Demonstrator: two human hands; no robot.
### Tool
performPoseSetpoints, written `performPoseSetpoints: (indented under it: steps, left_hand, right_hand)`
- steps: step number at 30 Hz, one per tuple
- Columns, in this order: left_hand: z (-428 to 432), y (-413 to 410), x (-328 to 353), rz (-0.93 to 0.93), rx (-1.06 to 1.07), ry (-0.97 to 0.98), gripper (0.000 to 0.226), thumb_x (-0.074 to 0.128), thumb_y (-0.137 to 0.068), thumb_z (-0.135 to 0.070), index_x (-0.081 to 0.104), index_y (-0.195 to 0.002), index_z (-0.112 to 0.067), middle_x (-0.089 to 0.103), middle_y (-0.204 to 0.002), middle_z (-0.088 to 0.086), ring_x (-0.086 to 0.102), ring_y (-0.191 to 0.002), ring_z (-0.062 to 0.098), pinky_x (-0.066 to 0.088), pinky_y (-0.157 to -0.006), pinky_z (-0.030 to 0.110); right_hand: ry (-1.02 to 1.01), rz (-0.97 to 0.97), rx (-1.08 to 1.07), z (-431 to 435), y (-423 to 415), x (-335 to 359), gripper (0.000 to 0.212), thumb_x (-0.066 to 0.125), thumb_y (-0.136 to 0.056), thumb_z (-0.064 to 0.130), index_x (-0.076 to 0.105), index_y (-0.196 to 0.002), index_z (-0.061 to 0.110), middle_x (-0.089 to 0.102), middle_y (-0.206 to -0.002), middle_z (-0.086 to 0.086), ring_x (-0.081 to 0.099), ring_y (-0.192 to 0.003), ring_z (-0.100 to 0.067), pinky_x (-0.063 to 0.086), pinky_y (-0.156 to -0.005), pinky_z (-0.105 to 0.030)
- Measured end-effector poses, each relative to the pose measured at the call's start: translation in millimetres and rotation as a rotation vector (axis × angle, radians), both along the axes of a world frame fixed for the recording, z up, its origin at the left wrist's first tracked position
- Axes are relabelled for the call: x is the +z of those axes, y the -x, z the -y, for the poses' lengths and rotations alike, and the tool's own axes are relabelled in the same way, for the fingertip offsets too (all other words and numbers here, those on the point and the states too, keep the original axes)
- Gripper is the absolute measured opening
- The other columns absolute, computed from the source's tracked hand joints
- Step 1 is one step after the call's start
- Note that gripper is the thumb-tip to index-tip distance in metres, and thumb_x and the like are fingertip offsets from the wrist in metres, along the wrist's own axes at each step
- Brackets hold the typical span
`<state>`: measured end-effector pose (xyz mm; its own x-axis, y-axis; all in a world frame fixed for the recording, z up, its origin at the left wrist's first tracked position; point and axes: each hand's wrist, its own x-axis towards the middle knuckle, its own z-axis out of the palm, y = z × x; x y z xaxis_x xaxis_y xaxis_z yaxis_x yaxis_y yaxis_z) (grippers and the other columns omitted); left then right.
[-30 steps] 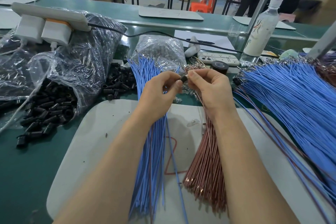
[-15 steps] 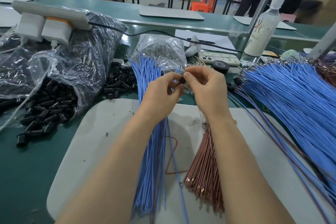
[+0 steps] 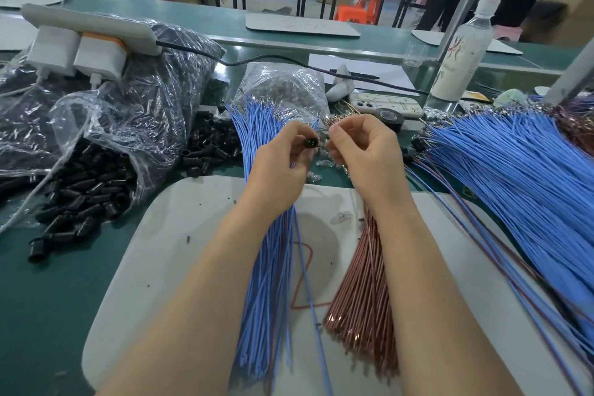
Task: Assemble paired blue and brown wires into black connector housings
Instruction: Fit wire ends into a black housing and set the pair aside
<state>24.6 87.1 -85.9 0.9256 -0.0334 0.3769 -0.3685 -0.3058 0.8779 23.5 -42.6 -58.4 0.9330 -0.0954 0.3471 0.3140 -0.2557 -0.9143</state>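
Observation:
My left hand (image 3: 283, 164) pinches a small black connector housing (image 3: 311, 142) with its open end toward me; a blue wire (image 3: 308, 292) trails down from below that hand. My right hand (image 3: 363, 151) is beside it, a small gap apart, fingertips pinched together on what seems to be a wire end, which I cannot make out. Under my left arm lies a bundle of blue wires (image 3: 266, 283). A bundle of brown wires (image 3: 363, 305) lies under my right arm. Both rest on a white board (image 3: 180, 267).
Loose black housings (image 3: 83, 199) spill from a plastic bag (image 3: 128, 112) at left, more (image 3: 212, 145) lie behind the blue bundle. A large heap of finished blue and brown wires (image 3: 514, 177) fills the right. A phone (image 3: 389, 104), tape roll (image 3: 390, 117) and bottle (image 3: 459, 55) stand behind.
My hands were pressed together on the housing; now they have separated slightly. The left keeps the housing and has turned its open end into view.

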Motion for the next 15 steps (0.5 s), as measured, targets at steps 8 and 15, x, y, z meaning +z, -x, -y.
performPoseSetpoints:
  steps: [8,15]
  left_hand:
    - [-0.3,0.7,0.4,-0.011,-0.004,0.017,0.022,0.051,-0.092,-0.002,0.054,-0.098,-0.023,0.069,-0.092,0.000,0.065,-0.092,0.014,0.051,-0.088,0.028]
    - [-1.0,0.9,2.1,0.018,0.025,-0.067,0.020,0.051,-0.092,-0.002,0.058,-0.100,-0.020,0.067,-0.088,-0.006,0.064,-0.088,0.007,0.048,-0.080,0.013]
  right_hand:
    - [0.103,0.081,0.081,0.1,4.3,5.5,0.016,0.064,-0.087,0.002,0.068,-0.091,0.017,0.069,-0.080,0.008,0.064,-0.071,0.002,0.052,-0.071,-0.015]
    - [0.291,0.138,-0.011,-1.7,5.3,5.2,0.006,0.066,-0.086,0.008,0.068,-0.089,0.012,0.068,-0.078,0.006,0.064,-0.074,-0.006,0.053,-0.074,-0.021]
